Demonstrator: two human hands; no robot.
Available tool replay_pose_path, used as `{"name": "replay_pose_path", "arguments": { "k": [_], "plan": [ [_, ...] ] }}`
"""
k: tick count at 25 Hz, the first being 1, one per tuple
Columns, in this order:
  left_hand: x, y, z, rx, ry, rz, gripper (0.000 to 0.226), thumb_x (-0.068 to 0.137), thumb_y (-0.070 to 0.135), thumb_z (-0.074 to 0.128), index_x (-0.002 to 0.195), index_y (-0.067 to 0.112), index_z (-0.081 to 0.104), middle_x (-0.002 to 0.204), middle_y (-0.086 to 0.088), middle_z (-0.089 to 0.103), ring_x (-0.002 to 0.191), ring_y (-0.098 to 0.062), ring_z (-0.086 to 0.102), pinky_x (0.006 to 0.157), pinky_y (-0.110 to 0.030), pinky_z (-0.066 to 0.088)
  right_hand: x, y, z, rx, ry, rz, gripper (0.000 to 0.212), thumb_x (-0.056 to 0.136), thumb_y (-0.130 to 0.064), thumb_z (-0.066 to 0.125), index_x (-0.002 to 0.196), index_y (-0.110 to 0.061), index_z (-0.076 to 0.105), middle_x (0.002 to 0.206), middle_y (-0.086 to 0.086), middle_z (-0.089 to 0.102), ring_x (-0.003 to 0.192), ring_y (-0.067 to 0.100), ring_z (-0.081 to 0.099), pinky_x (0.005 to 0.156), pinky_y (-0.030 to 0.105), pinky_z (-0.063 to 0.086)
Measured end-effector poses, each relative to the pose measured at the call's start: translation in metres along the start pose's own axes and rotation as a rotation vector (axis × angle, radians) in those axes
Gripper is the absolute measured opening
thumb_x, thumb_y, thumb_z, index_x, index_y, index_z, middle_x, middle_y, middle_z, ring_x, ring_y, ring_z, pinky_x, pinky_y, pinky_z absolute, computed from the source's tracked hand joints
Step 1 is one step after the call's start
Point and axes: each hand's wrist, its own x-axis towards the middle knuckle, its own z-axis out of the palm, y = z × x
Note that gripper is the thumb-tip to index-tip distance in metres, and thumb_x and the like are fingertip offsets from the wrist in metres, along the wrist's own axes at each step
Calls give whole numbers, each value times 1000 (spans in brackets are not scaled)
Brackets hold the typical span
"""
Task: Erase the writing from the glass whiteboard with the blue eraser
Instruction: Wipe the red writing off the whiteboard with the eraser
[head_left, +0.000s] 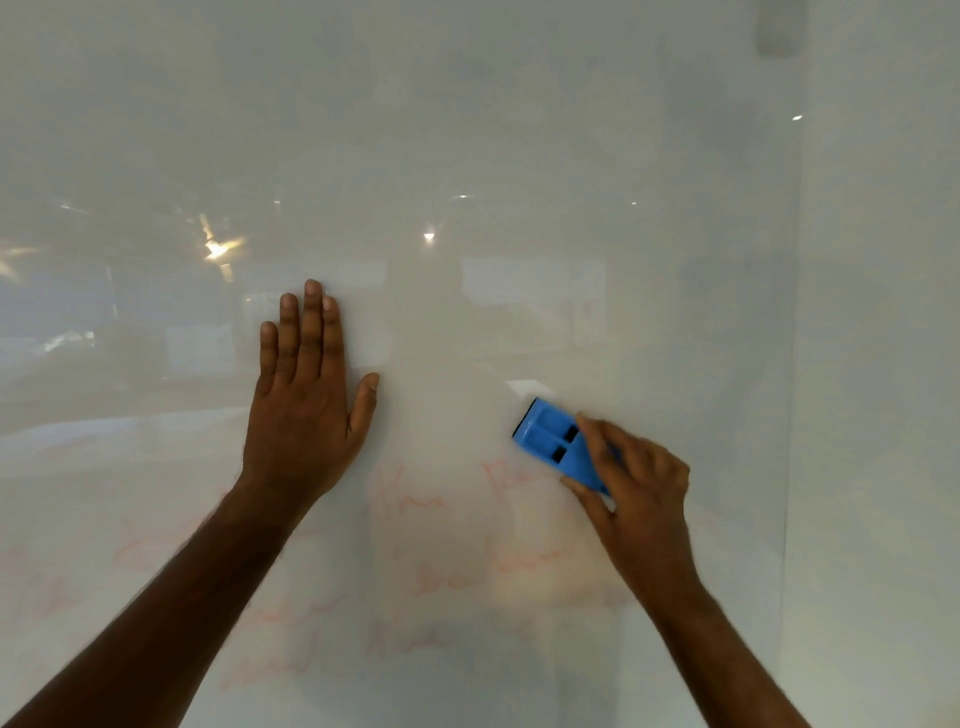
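The glass whiteboard (467, 130) fills the view, pale and reflective. Faint red writing (410, 499) covers its lower half, below and between my arms. My right hand (639, 493) grips the blue eraser (550, 441) by its lower right end, fingers and thumb curled round its sides; the eraser lies against the glass, just above a red word. My left hand (306, 400) rests flat on the board with straight fingers, to the left of the eraser and above the writing.
The board's right edge (795, 364) runs down the frame, with a plain wall (883, 364) beyond it. Reflections of room lights (218, 249) show in the glass at mid-height.
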Motion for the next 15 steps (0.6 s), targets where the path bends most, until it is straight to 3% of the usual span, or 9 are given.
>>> {"name": "replay_pose_path", "arguments": {
  "k": [4, 7, 11, 15],
  "plan": [
    [0, -2, 2, 1, 8, 7, 82, 113, 48, 32, 172, -3, 7, 182, -21, 0, 170, -37, -2, 138, -55, 7, -35, 26, -2, -117, -63, -223, 52, 110, -52, 35, 155, -27, 40, 141, -2, 58, 113, 24, 59, 96, 46, 41],
    [-1, 0, 3, 10, 20, 7, 81, 113, 47, 33, 172, -3, 8, 182, -21, 1, 170, -38, -1, 138, -56, 8, -21, 44, -10, -123, -31, -159, 54, 106, -51, 42, 154, -26, 42, 140, 1, 59, 112, 27, 60, 97, 45, 40],
    [-1, 1, 3, 9, 26, 1, 82, 113, 48, 33, 172, -2, 8, 182, -21, 2, 170, -39, 0, 138, -56, 9, 27, 15, -12, -52, 47, -65, 62, 99, -51, 56, 156, -28, 43, 142, -5, 56, 116, 24, 53, 99, 41, 36],
    [-1, 0, 3, 3, 18, -2, 83, 113, 52, 31, 173, -1, 7, 182, -20, 2, 170, -37, -1, 139, -52, 4, 33, -35, 5, -32, 38, -150, 57, 99, -52, 56, 152, -29, 49, 141, -5, 58, 110, 24, 55, 93, 46, 42]
  ]
}}
